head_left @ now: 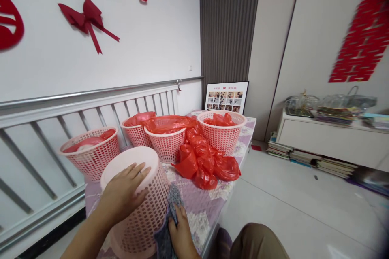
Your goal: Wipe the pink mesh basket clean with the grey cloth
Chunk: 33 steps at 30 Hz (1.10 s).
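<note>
Upside down on the cloth-covered surface in front of me stands a pink perforated plastic basket (142, 214), its solid base facing up. My left hand (126, 186) lies across that base and its edge, fingers stretched out. At the basket's right side, my right hand (181, 230) grips a grey cloth (165, 232) that touches the perforated wall. Part of the cloth is hidden behind the fingers. Just behind the upturned basket are more pink baskets, among them a middle one (168, 147) with red plastic film over its rim.
Red plastic bags (203, 162) lie heaped beside the upright baskets on the right (223, 135) and left (94, 156). A white radiator (54, 141) runs along the left wall. At the far end leans a photo board (226, 95); a white cabinet (328, 137) stands right.
</note>
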Tool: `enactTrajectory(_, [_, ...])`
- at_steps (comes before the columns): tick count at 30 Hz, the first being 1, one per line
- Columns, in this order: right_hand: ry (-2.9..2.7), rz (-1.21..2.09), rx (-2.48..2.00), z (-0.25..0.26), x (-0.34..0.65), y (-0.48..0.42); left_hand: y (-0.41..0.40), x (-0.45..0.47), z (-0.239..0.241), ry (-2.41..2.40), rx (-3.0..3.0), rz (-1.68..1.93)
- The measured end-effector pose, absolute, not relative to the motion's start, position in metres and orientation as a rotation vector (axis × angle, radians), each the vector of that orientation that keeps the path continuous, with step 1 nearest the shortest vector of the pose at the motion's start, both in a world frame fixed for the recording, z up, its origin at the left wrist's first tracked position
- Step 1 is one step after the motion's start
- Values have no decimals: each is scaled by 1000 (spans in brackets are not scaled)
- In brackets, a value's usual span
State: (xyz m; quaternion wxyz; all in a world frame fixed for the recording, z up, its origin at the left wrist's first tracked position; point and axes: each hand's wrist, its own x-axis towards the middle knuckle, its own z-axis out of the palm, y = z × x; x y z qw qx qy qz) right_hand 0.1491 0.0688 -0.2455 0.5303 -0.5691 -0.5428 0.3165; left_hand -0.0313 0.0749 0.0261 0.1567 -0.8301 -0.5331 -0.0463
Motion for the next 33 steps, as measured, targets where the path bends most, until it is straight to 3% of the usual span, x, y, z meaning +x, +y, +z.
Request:
enactTrajectory(8, [-1203,755,-1283,-226,173,61,85,-45,27,-1310,-2624,-159])
enactTrajectory(18, [-1285,753,-1383,-249,173,61,108,-7,53,-1777,-2449,-372])
enactTrajectory(28, [-1292,697,-1432,-255,168,57,130,23,67,-2254,-2380,44])
enactTrajectory(33, [-1333,588,-1327,-209,145,61,129,9,62,-2103,-2445,90])
